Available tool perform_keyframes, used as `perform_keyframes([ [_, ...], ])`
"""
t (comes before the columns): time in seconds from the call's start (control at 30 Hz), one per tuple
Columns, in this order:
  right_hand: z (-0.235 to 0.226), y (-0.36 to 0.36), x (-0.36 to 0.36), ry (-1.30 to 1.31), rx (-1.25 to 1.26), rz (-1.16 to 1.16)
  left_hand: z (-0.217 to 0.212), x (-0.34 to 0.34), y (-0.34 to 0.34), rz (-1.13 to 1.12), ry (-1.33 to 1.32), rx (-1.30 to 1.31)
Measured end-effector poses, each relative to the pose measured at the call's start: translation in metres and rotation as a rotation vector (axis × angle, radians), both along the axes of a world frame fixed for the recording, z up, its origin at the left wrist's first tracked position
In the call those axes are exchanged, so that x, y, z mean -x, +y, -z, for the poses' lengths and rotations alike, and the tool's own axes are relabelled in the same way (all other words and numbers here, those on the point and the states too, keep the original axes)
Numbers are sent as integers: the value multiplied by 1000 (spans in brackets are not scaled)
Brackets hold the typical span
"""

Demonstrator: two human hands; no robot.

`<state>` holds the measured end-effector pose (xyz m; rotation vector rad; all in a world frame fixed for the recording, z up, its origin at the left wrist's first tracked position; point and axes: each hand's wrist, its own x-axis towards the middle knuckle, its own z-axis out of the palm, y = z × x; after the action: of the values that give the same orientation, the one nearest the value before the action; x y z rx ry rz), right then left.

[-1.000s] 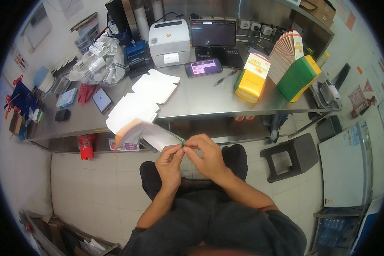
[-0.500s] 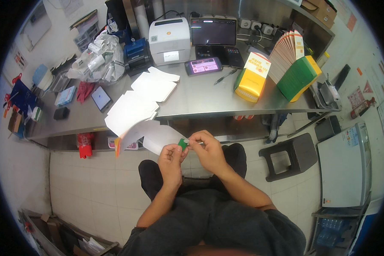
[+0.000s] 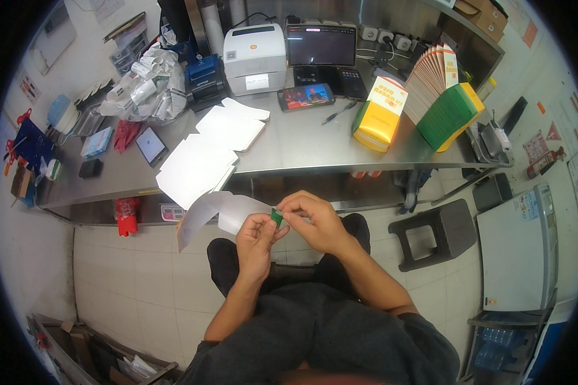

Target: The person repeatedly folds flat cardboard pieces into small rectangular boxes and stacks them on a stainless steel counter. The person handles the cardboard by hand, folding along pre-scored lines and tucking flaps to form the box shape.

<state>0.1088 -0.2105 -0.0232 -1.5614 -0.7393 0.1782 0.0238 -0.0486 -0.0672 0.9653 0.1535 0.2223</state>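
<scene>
A white carton blank hangs in front of the steel table's near edge, curving down at its left side. My left hand is closed on its right end, where a small green flap shows between thumb and fingers. Against the top of that flap my right hand presses its fingertips in a pinch. Just beyond, a stack of flat white carton blanks lies on the table, its near edge overhanging the front. Part of the held blank is hidden behind my left fingers.
On the table stand a yellow-and-white carton, a fanned row of green-and-yellow cartons, a label printer, a tablet and two phones, one a lit phone. A dark stool stands on the floor at right.
The blank's left end has swung and bent lower, its orange corner turning away. My right fingers have shifted slightly left over the green flap. The far phone's screen picture has changed.
</scene>
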Motion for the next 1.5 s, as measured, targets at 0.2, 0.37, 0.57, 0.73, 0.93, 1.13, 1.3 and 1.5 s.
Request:
perform_keyframes([
  [0.2,6,-3,-1,84,-27,-73,8,7,0,8,24,52],
  [0.37,2,-9,2,13,18,-95,14,14,0,52,29,50],
  [0.57,-13,-15,9,-121,79,-79,12,17,0,93,-16,108],
  [0.73,-17,-16,14,-84,48,-69,10,17,-4,110,-72,234],
  [0.93,-14,-11,26,-110,19,1,14,20,-6,59,-83,302],
  [1.13,-15,-13,27,-246,58,10,16,22,-6,93,-110,377],
  [1.3,-17,-11,28,-254,66,-18,16,22,-8,81,-91,376],
  [1.5,-16,-12,29,-273,76,-13,19,20,-7,83,-54,401],
])
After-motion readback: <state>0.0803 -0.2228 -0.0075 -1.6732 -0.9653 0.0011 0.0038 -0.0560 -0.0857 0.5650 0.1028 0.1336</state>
